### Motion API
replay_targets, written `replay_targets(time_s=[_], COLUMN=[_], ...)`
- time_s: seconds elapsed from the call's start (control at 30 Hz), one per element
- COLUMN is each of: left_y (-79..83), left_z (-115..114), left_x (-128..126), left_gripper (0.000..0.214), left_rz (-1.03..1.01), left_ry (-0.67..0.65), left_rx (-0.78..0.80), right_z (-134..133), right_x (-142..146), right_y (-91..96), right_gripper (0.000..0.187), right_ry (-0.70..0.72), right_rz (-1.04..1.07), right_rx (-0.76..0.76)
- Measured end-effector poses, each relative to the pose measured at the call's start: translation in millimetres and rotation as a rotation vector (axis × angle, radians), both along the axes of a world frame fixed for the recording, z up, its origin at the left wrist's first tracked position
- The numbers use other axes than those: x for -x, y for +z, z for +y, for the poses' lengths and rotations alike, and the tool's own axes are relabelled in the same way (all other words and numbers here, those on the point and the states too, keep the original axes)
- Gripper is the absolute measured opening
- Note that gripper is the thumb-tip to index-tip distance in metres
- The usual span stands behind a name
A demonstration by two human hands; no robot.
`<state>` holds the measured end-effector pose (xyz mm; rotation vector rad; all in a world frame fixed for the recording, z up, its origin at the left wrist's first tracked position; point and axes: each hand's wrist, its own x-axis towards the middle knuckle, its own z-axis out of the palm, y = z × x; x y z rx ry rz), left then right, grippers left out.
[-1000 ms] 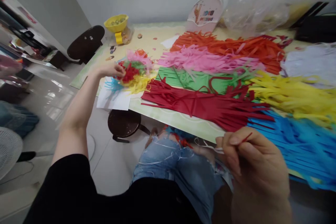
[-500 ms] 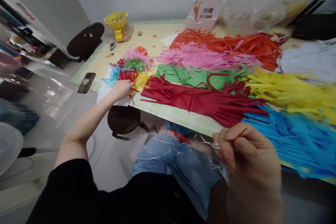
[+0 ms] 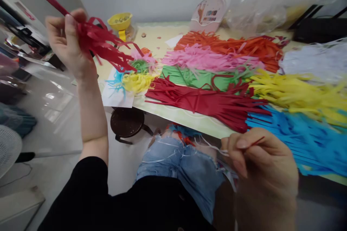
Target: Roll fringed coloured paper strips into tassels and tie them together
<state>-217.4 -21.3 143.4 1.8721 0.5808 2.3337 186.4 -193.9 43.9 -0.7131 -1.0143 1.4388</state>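
Note:
My left hand is raised at the upper left, closed round a bunch of red paper strips that fan out to the right. My right hand sits low at the front, above my lap, pinching a thin red strip together with a white thread-like piece. On the table lie piles of cut strips: red, green, pink, orange, yellow and blue. A small mixed heap of curled strips lies at the table's left corner, on white paper.
A yellow bowl and a white printed box stand at the back of the table. Clear plastic bags lie at the back right. A dark round stool stands under the table's left corner. A white fan is on the floor.
My left hand has lifted from the mixed heap at the table's corner up to the upper left, taking a bunch of red strips with it. My right hand has barely moved.

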Motion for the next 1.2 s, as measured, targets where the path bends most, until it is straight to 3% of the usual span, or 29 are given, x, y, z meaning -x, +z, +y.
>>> replay_targets(time_s=[0.03,0.1,0.17,0.23,0.33,0.4,0.57,0.87,1.0,1.07,1.13,1.2], left_y=[-1.0,-18.4,-48.6,-79.5,-109.9,-117.8,-120.2,-119.8,-119.0,-120.8,-124.3,-129.1], left_z=[-19,-57,-87,-104,-110,-109,-111,-118,-123,-126,-129,-131], left_x=[-25,-78,-125,-157,-180,-186,-193,-196,-194,-192,-191,-189], left_gripper=[0.033,0.024,0.027,0.034,0.033,0.032,0.032,0.013,0.013,0.014,0.016,0.018], left_rz=[0.068,0.113,0.118,0.056,-0.055,-0.062,0.029,0.327,0.552,0.646,0.718,0.806], left_ry=[-0.066,-0.217,-0.363,-0.439,-0.458,-0.443,-0.364,-0.058,-0.022,-0.008,0.012,0.024], left_rx=[0.055,0.272,0.655,0.87,0.977,0.985,0.932,0.718,0.688,0.662,0.641,0.676], right_z=[2,8,15,24,35,41,46,51,57,59,58,53], right_x=[1,4,12,22,35,40,38,34,31,29,27,26], right_y=[0.3,1.2,3.2,6.0,9.9,11.9,15.0,8.6,1.1,-5.4,-11.1,-12.2], right_gripper=[0.009,0.005,0.005,0.007,0.002,0.007,0.02,0.02,0.042,0.034,0.025,0.017], right_ry=[-0.016,-0.062,-0.139,-0.204,-0.257,-0.266,-0.208,-0.166,-0.002,0.076,0.038,-0.131], right_rz=[-0.03,-0.133,-0.262,-0.377,-0.512,-0.569,-0.625,-0.642,-0.451,-0.407,-0.454,-0.515], right_rx=[-0.027,-0.091,-0.149,-0.208,-0.258,-0.271,-0.23,-0.174,-0.057,-0.023,-0.039,-0.095])
